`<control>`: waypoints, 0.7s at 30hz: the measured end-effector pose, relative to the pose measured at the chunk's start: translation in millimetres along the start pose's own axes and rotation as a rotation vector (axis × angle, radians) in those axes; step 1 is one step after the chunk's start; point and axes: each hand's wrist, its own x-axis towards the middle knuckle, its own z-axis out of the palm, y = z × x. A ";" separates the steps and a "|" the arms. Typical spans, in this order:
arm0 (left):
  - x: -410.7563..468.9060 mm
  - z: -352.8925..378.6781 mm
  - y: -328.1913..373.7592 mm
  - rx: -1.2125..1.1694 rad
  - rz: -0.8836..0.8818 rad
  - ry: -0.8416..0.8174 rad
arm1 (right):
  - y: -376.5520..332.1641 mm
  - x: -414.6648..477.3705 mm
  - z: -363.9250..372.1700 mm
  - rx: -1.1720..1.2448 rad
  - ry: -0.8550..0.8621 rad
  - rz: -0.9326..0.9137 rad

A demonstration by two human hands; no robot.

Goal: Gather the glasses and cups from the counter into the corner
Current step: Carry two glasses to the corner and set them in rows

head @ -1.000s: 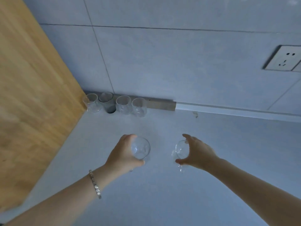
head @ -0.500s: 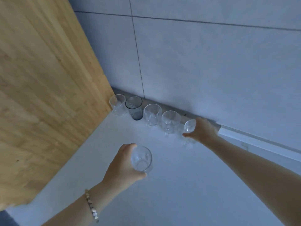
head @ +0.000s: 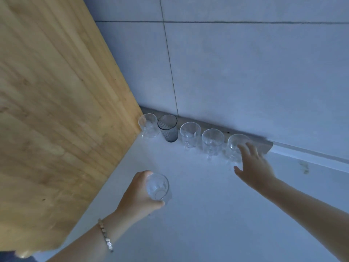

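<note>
Five glasses (head: pixel 190 132) stand in a row along the far wall on the counter (head: pixel 207 214). Right hand (head: pixel 253 167): fingers spread, beside the rightmost glass (head: pixel 235 146). Left hand (head: pixel 139 193): holding a clear glass (head: pixel 157 186). Risk: a careless set-down could topple the close-set row.

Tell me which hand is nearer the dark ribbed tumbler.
Left. The left hand, gripping a clear glass, is below the dark ribbed tumbler; the right hand is farther off, at the row's right end.
</note>
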 end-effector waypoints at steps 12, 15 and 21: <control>135.3 -93.8 -34.6 0.264 0.163 -0.058 | -89.7 -80.6 27.7 0.023 -0.192 0.134; 159.4 -97.3 -44.6 0.318 0.201 -0.091 | -106.3 -92.3 35.3 0.041 -0.195 0.169; 224.5 -72.8 -85.9 0.533 0.210 -0.076 | -117.1 -110.0 41.6 0.065 -0.195 0.271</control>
